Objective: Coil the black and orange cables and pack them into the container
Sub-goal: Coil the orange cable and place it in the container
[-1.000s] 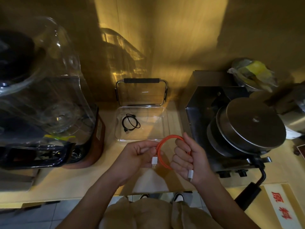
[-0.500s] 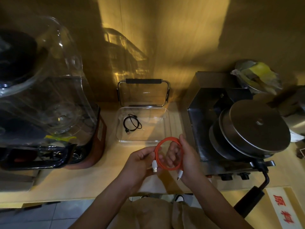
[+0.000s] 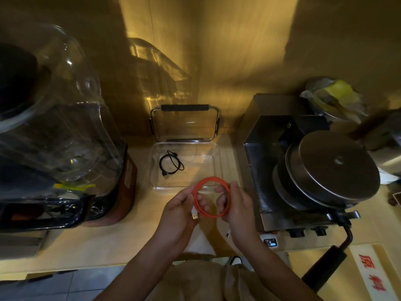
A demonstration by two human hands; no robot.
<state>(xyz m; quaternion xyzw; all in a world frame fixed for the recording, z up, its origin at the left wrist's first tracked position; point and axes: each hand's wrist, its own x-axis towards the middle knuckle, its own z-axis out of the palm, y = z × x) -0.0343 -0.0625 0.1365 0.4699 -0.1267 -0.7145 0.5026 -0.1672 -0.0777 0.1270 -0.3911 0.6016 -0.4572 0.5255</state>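
The orange cable (image 3: 202, 183) is wound into a round coil and held upright above the counter, just in front of the clear container (image 3: 217, 168). My left hand (image 3: 180, 211) grips the coil's left side, where a white USB plug hangs down. My right hand (image 3: 237, 205) holds the right side, and a small white plug dangles below it. The black cable (image 3: 171, 163) lies loosely coiled inside the container, at its left. The container's clear lid (image 3: 184, 123) with a black handle stands open behind it.
A large blender with a clear cover (image 3: 54, 135) fills the counter's left. A steel machine with a round metal lid (image 3: 332, 168) and a black handle (image 3: 323, 268) stands at the right. The wooden counter's front edge (image 3: 86, 266) runs below my hands.
Both hands have moved up and toward the container with the orange cable. The coil has grown rounder and fuller, and the right hand's plug now hangs lower beneath the palm.
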